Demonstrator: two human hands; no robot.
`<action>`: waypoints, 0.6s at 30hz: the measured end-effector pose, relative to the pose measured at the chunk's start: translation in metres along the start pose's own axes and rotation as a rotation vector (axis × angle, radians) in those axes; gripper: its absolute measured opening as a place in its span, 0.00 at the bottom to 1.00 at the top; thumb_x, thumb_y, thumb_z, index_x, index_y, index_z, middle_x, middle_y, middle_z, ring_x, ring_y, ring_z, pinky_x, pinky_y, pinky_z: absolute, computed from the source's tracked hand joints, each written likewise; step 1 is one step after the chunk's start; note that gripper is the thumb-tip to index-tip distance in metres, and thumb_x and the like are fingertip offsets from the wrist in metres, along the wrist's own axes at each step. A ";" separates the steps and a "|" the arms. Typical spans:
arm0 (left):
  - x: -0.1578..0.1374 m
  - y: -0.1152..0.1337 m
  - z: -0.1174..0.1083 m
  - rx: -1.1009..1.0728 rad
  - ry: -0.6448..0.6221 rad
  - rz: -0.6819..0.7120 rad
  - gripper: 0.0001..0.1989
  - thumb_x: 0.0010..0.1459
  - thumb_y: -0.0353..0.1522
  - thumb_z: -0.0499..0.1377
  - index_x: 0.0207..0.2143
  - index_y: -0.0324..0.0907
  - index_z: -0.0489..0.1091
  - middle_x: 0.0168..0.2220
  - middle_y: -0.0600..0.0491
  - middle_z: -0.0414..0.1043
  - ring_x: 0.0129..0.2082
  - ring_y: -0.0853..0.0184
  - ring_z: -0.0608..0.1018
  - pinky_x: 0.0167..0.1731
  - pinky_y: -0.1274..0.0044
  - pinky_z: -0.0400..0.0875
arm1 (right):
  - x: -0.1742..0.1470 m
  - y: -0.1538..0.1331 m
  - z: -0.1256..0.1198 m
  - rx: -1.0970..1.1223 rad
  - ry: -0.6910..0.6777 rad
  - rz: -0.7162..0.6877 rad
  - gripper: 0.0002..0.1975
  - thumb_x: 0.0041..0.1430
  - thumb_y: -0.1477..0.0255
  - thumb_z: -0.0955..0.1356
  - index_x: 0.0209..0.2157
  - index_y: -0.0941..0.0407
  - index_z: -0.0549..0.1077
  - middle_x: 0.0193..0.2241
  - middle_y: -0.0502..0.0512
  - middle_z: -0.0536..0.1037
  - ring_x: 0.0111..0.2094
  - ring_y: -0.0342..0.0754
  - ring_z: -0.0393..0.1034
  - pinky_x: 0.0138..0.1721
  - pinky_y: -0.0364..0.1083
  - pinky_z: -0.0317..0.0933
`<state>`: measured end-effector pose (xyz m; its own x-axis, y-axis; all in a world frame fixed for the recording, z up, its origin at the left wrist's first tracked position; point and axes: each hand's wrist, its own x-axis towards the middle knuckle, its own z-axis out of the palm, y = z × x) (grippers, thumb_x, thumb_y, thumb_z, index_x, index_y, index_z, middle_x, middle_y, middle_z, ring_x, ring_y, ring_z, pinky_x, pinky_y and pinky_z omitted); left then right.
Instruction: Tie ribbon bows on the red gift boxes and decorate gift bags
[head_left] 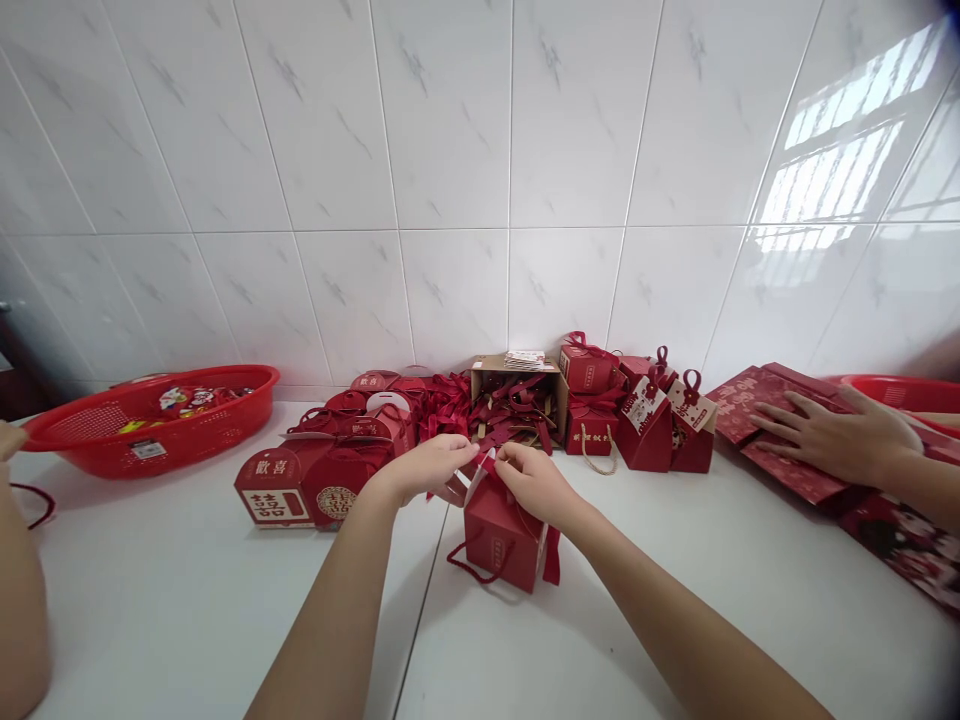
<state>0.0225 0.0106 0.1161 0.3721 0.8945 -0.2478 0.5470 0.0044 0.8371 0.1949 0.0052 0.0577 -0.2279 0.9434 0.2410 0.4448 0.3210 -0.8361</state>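
Observation:
A small red gift box (499,540) with a dark red cord handle stands upright on the white table in front of me. My left hand (435,468) is closed at the top left of the box, its thumb and finger pinching a red ribbon (487,460). On the other side of the top, my right hand (531,480) pinches the same ribbon, its fingers resting against the sloping box lid. A ribbon end hangs down the box's right side. Parts of the ribbon are hidden behind my fingers.
Behind stand several red boxes (281,485), a carton (556,395) of ribbons and tagged boxes (645,430). A red basket (180,445) with wrapped sweets is at left. Another person's hand (840,435) lies on flat red packaging (750,400) at right; another arm (22,590) shows at left.

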 end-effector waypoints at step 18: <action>0.007 -0.018 -0.016 0.317 0.251 0.002 0.11 0.54 0.41 0.54 0.30 0.42 0.67 0.33 0.52 0.73 0.33 0.64 0.74 0.28 0.78 0.64 | 0.000 0.003 -0.001 0.048 0.021 -0.074 0.05 0.55 0.71 0.65 0.32 0.54 0.72 0.28 0.50 0.76 0.30 0.46 0.69 0.32 0.45 0.60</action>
<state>0.0030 0.0237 0.1079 0.2001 0.9760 -0.0863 0.7653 -0.1007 0.6358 0.1974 0.0063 0.0559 -0.2400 0.9190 0.3127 0.3850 0.3858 -0.8384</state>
